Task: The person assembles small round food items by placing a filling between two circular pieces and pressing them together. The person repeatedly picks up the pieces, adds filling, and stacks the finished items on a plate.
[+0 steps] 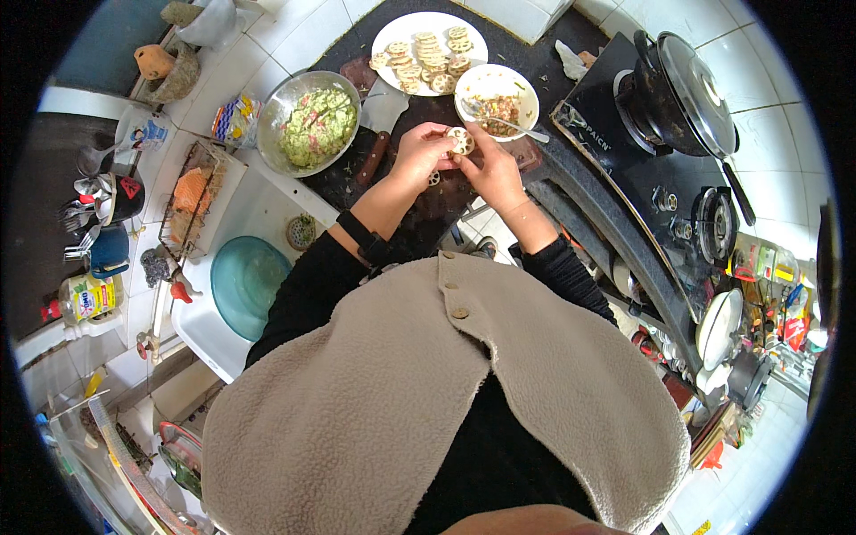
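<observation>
My left hand (419,153) and my right hand (492,169) are both closed on a round lotus root slice (461,141) above a dark red cutting board (419,212). Another small lotus slice (434,178) shows just under my left hand. Right beyond my right hand stands a white bowl (530,89) of minced filling (501,111), with a metal spoon (526,132) resting in it. Farther back, a white oval plate (388,37) carries several stacked lotus slices (428,55). To the left of my left hand lies a cleaver with a wooden handle (374,159).
At the left, a metal bowl (267,147) holds a green shredded mixture. Below it is a white sink (209,330) with a teal basin (245,285). On the right, a lidded black pot (687,94) sits on the gas stove (615,134), its long handle pointing toward me.
</observation>
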Motion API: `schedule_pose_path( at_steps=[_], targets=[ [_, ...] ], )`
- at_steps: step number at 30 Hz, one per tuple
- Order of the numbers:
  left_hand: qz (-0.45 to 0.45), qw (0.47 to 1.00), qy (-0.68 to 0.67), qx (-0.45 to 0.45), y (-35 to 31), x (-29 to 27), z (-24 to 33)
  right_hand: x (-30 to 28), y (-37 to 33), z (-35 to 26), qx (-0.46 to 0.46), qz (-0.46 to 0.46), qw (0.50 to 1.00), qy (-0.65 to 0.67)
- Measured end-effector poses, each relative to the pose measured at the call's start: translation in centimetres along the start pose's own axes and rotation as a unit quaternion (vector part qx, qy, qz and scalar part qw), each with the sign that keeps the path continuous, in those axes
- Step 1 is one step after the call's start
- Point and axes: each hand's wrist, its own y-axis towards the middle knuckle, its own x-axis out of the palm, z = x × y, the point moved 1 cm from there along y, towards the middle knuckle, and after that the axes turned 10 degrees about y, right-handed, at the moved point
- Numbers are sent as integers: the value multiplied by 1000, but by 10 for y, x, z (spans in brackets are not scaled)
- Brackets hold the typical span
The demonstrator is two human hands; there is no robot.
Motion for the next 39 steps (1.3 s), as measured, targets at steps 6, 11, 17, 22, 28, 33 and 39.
schedule_pose_path(
  at_steps=[6,11,17,22,28,33,39],
  targets=[
    [76,993,35,80,61,-31,65,-21,-18,9,93,1,991,93],
    [166,957,226,77,169,-76,131,-36,-42,14,76,-1,995,69],
    [303,741,599,-36,276,-109,129,-61,-64,20,99,-14,994,47],
    [269,811,509,-105,292,-104,113,-78,-78,29,127,-3,991,47],
    [244,712,659,-15,284,-108,118,-72,-80,33,102,-19,993,51],
    [160,593,775,147,249,-98,148,-47,-68,34,84,-65,994,16],
    [-20,706,626,329,110,-41,143,7,-31,33,35,-123,992,2]
  ],
)
